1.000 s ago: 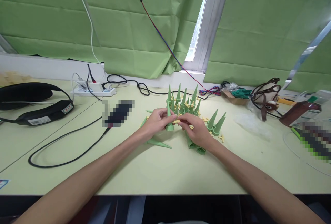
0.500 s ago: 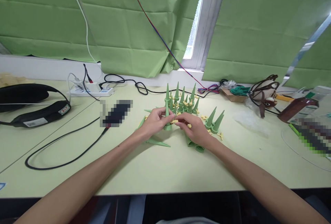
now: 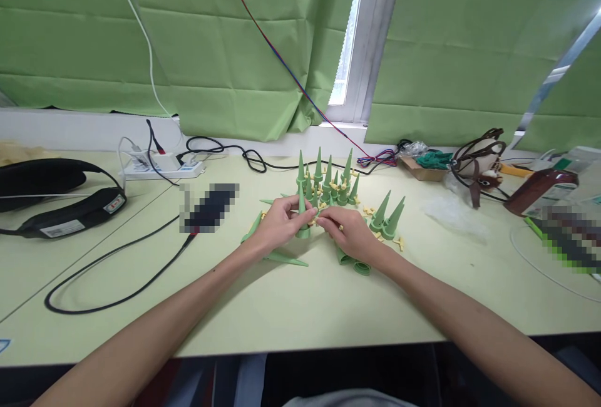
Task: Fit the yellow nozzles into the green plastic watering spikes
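Observation:
My left hand (image 3: 278, 222) is closed around an upright green plastic cone (image 3: 303, 231), thumb across its front. Against the cone's right side, my right hand (image 3: 351, 230) pinches a small yellow plastic piece (image 3: 313, 221), mostly covered by the fingertips. Behind both hands stands a cluster of green cones (image 3: 328, 175) with small yellow pieces among them. More upright cones (image 3: 389, 225) are to the right, beside a loose yellow piece (image 3: 400, 243). One cone (image 3: 287, 260) lies flat below my left hand. Under my right wrist, a lying cone (image 3: 361, 268) shows its hollow base.
A blurred dark device (image 3: 209, 208) on a black cable lies at left, near a power strip (image 3: 164, 170) and a black headset-like item (image 3: 75, 213). To the right are clear plastic wrap (image 3: 457, 218), a cardboard box (image 3: 425, 171) and a brown bottle (image 3: 539, 191).
The view has shifted slightly. My right fingertips have closed in on the cone, and less of the yellow piece shows now. My left hand keeps its hold.

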